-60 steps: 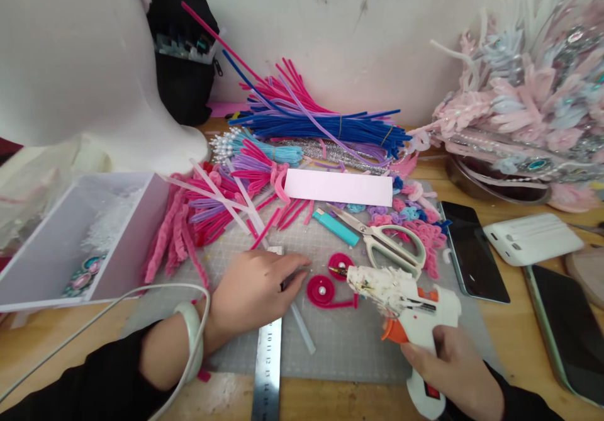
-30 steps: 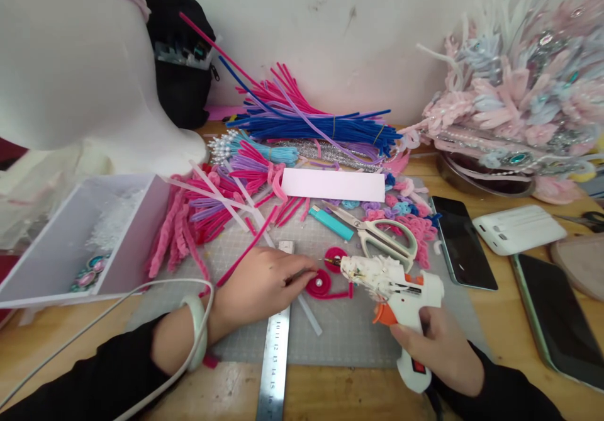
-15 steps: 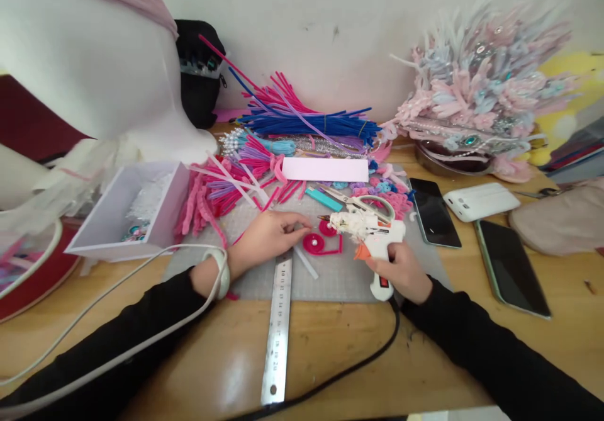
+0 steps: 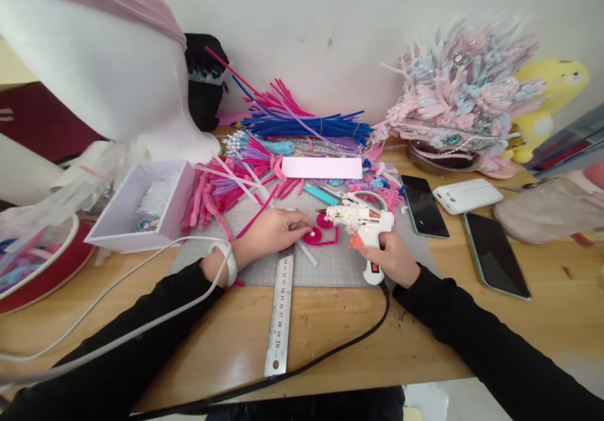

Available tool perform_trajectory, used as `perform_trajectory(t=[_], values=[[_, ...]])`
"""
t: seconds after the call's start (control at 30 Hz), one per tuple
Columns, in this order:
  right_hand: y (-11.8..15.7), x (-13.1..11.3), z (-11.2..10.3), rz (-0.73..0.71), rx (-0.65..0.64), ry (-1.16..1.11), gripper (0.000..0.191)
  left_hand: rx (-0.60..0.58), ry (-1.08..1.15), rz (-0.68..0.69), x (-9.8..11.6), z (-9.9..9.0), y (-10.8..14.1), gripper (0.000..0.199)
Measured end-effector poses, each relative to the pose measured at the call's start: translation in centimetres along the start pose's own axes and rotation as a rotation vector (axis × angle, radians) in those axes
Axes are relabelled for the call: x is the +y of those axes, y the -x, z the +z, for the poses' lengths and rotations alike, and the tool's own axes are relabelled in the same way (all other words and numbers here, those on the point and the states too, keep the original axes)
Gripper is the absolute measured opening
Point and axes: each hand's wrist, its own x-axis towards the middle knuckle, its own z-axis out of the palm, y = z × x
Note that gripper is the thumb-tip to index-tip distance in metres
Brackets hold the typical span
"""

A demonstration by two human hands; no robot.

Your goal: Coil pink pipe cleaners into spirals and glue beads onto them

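Note:
My right hand (image 4: 394, 258) is wrapped round a white hot glue gun (image 4: 375, 231) with an orange trigger. Its nozzle points left, just above a deep-pink pipe cleaner shape (image 4: 312, 236) with two coils, each with a small pale bead-like centre. At the left edge of that shape, my left hand (image 4: 276, 232) has its fingertips pinched together; whatever is between them is too small to make out. A steel ruler (image 4: 279, 320) runs from under the left hand towards the table's front edge. Beside it lies a translucent glue stick (image 4: 307, 253) on the grey cutting mat (image 4: 340, 271).
Bundled pipe cleaners (image 4: 306, 125), scissors (image 4: 377, 201) and a teal cutter (image 4: 321, 194) lie behind. To the left is a white box (image 4: 141, 238); to the right, two phones (image 4: 495, 254) and a feathery headpiece (image 4: 462, 106). A white cable (image 4: 155, 328) crosses my left arm; the gun's black cord (image 4: 340, 348) trails forward.
My view has shifted slightly, so everything appears moved in the picture. Both hands, the glue gun and the pink coils keep nearly the same places relative to each other.

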Motion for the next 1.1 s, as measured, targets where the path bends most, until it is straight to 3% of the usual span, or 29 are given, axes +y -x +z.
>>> perform_trajectory(t=[0.47,0.7,0.93,1.1], values=[[-0.06,0.08,-0.11,0.027,0.014,0.032,0.027,-0.021,-0.006,-0.006,-0.2,0.03,-0.07,0.023],[-0.04,0.1,-0.12,0.028,0.006,0.037,0.028,0.095,-0.068,-0.056,-0.14,-0.07,0.39,0.025],[-0.12,0.43,-0.08,0.01,0.011,0.011,0.028,0.083,-0.198,0.075,-0.16,-0.12,0.8,0.023],[-0.11,0.34,-0.05,0.007,0.01,0.001,0.028,0.08,-0.206,0.088,-0.29,0.09,0.74,0.023]])
